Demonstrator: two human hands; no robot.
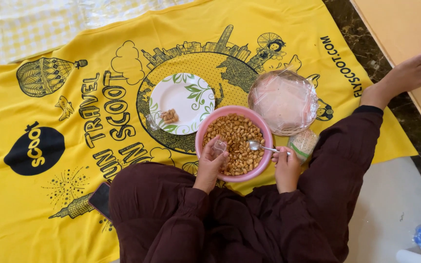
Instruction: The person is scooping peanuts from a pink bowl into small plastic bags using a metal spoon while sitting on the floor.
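A pink bowl [264,127] full of peanuts [235,134] sits on a yellow printed cloth [49,204] in front of my crossed legs. My left hand [211,163] rests at the bowl's near left rim and pinches a small clear plastic bag [219,146] over the nuts. My right hand [286,164] holds a metal spoon [259,145] by its handle, its scoop lying on the peanuts at the bowl's right side. Just left of the bowl, a white plate with green leaf print [186,95] carries a small packet of peanuts [170,116].
A stack of clear plastic bags [282,100] lies on a round dish right of the bowl, with a small filled packet [303,143] below it. A dark phone [101,198] lies by my left knee. My bare foot [405,75] reaches toward a wooden board.
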